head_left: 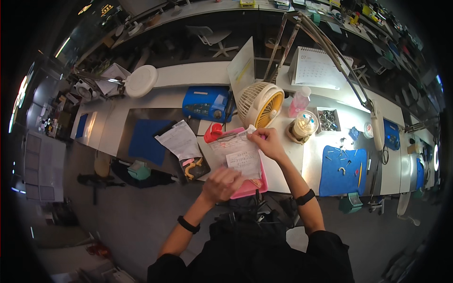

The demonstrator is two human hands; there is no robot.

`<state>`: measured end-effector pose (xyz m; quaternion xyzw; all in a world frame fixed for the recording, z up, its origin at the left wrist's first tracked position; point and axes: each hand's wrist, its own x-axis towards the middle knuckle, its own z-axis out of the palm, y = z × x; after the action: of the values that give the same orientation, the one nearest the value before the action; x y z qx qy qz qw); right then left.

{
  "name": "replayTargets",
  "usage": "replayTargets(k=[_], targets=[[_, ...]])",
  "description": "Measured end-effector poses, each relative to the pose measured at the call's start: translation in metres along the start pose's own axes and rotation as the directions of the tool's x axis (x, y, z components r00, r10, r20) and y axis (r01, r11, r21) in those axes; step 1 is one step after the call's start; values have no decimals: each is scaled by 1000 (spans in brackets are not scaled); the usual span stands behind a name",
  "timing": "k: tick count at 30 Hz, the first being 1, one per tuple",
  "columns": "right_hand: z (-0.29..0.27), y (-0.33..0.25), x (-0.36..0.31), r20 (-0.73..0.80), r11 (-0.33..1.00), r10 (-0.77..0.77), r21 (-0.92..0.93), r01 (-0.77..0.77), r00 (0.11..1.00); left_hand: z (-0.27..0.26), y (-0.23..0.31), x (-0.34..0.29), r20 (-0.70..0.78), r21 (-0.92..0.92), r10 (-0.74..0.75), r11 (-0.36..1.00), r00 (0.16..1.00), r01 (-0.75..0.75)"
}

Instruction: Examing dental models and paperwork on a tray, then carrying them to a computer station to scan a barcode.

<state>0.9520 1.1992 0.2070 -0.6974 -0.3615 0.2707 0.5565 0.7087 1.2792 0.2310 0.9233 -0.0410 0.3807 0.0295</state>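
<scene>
A pink tray (264,178) lies at the table's near edge in front of me. On it is what looks like a thin, see-through bag (224,150) with a white handwritten slip (244,162) on its lower part. My right hand (268,143) is closed, fingers pinched on the bag's upper right corner. Over the tray's lower left side hovers my left hand (222,185), smeared by motion, so its fingers cannot be read. A red object (213,132) sits at the tray's upper left. Small orange pieces (255,183) show in the tray's lower right.
Behind the tray stands a beige fan (259,104), with a blue control box (205,104) left of it. A dark tray (200,166) holds a paper-covered bag (180,140). Rightward are a lidded cup (303,125), a pink bottle (299,102) and a blue mat (330,177) with small tools.
</scene>
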Motion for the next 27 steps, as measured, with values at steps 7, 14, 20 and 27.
replayTargets(k=[7, 14, 20, 27], targets=[[3, 7, 0, 1, 995, 42, 93, -42, 999, 46, 13, -42, 498, 111, 138, 969, 856, -220], [10, 13, -2, -62, 996, 41, 79, -36, 997, 94, 15, -53, 429, 201, -66, 979, 901, -23], [8, 11, -4, -65, 997, 60, 42, -57, 996, 102, 14, -49, 442, 254, -79, 966, 894, -41], [7, 14, -12, -22, 993, 112, 49, -111, 993, 98, 10, -40, 464, 275, -59, 958, 884, -80]])
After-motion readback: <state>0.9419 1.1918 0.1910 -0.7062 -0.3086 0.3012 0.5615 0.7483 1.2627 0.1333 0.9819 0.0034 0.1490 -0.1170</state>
